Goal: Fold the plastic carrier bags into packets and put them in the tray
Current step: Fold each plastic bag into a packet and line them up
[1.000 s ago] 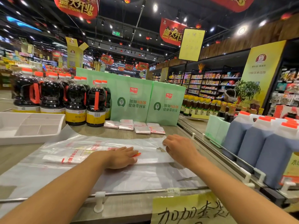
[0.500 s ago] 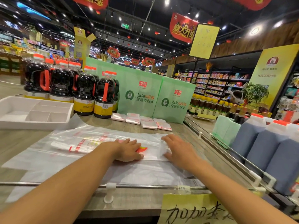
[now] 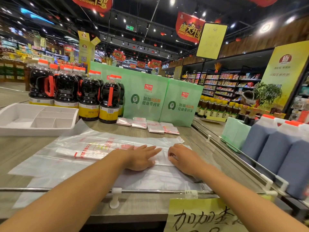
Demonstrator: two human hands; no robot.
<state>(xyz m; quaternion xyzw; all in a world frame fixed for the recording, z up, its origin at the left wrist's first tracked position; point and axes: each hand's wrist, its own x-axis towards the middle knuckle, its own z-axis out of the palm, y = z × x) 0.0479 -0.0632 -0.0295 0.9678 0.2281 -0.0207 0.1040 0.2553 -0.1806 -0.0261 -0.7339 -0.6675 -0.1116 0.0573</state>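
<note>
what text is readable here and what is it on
"GRAND OPENING", "盛大开业": red hanging banner
"加加0添加 健康带回家": green display boards
"鲜味生": bottle label, rest unclear
"加加套": handwritten yellow sign, cut off
Too blurred to read: red print on the plastic bag, writing on the yellow hanging board

— What sits on the wooden desk (image 3: 21, 153)?
— Plastic bags (image 3: 50, 164) spread flat, lower centre. A white divided tray (image 3: 38, 131) at left, with dark bottles (image 3: 88, 96) behind it. Green boxes (image 3: 145, 99) mid-frame, and a row of folded packets (image 3: 148, 125) just before them.
</note>
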